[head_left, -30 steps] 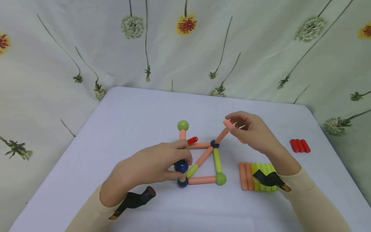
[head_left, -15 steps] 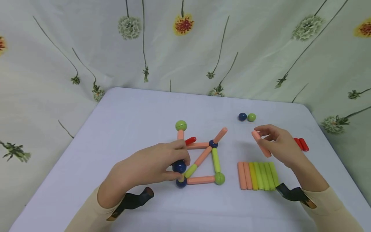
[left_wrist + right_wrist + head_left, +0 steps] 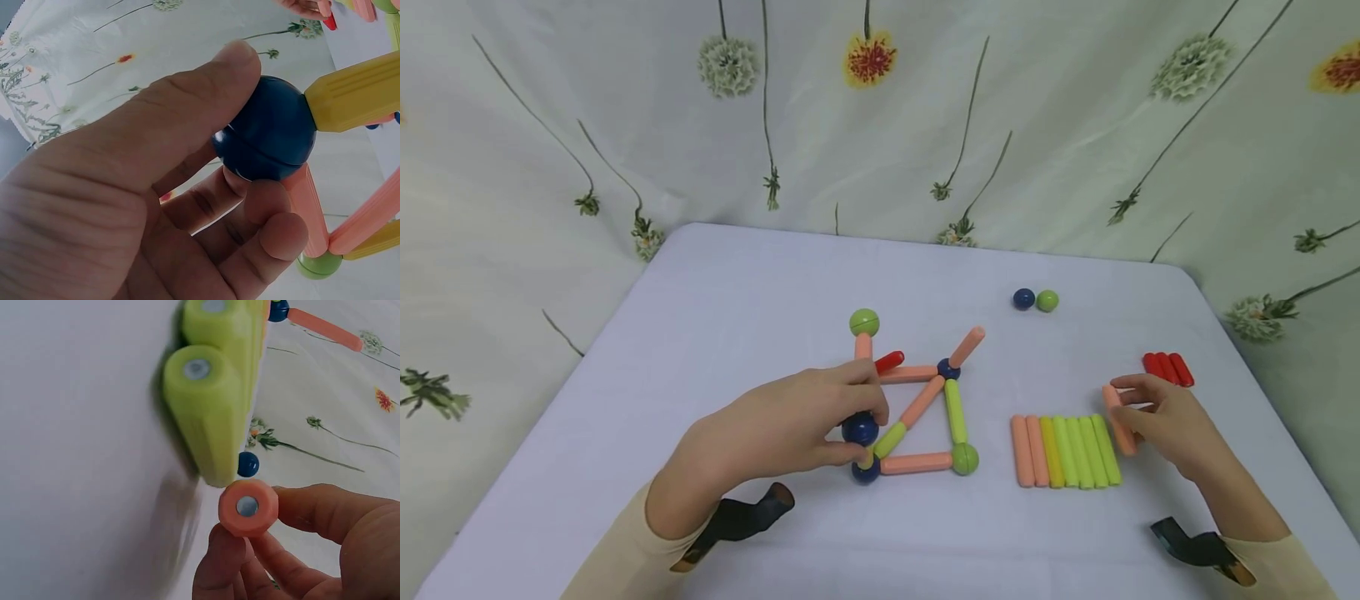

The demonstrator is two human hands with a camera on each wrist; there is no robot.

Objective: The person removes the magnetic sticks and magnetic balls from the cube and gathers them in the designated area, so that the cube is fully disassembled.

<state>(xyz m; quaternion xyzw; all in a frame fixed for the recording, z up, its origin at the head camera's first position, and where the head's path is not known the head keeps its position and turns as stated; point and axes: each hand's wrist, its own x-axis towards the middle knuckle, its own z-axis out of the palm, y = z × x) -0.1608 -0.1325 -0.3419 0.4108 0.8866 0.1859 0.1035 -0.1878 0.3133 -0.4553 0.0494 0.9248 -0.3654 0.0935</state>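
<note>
My left hand (image 3: 782, 425) grips a blue ball (image 3: 269, 128) between thumb and fingers. That ball joins a yellow rod (image 3: 356, 94) and a pink rod in a frame of magnetic rods and balls. Part of the frame is hidden behind this hand. Its visible corners include a green ball (image 3: 965, 459), a blue ball (image 3: 949, 368) and a raised green ball (image 3: 864, 322). My right hand (image 3: 1172, 425) pinches a loose pink magnetic rod (image 3: 1120, 421), whose metal end faces the right wrist camera. It is held just right of the row's last green rod (image 3: 1107, 450).
A row of pink, yellow and green rods (image 3: 1064, 452) lies right of the frame. Several red rods (image 3: 1168, 369) lie beyond the right hand. A loose blue ball (image 3: 1024, 299) and green ball (image 3: 1047, 301) sit farther back. A flowered cloth (image 3: 880, 125) hangs behind the table.
My right hand has carried the pink rod from near the frame's upper right rod, rightward and nearer, to beside the row. The loose balls came into view. My left hand keeps its grip.
</note>
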